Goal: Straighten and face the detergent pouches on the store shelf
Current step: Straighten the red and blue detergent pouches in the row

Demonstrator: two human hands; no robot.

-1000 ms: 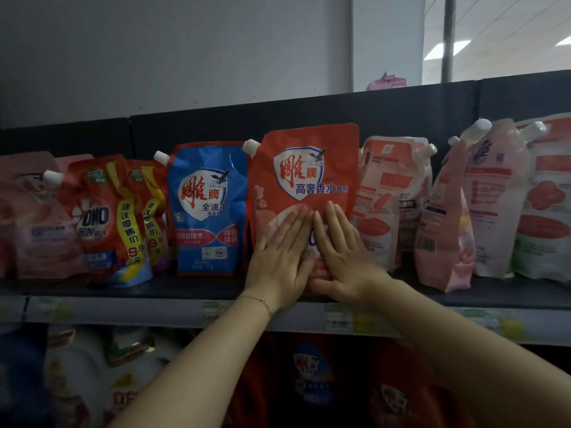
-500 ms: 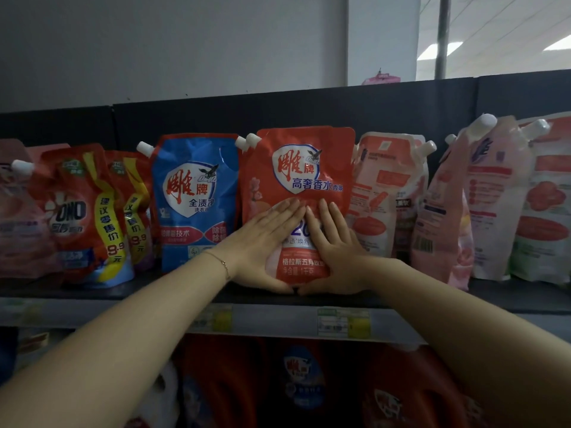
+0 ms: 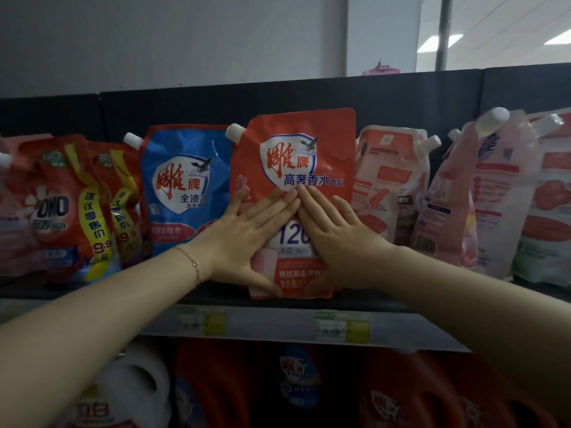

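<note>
A red detergent pouch (image 3: 309, 140) with a white spout stands upright in the middle of the dark shelf (image 3: 216, 299), its printed front facing me. My left hand (image 3: 247, 239) lies flat on the pouch's lower left, fingers straight and pointing up to the right. My right hand (image 3: 336, 242) presses flat on its lower right, fingers straight and meeting the left fingertips near the label. A blue pouch (image 3: 182, 186) stands just to the left, its lower right corner hidden by my left hand.
Red and yellow pouches (image 3: 65, 205) stand at the left. Pale orange (image 3: 389, 180) and pink pouches (image 3: 482, 196) lean at the right, some turned sideways. Price tags (image 3: 340, 325) line the shelf edge. Jugs (image 3: 296, 378) fill the shelf below.
Both hands have slid up the front of the red pouch, and the fingertips now reach the label. The pouch sits a little straighter.
</note>
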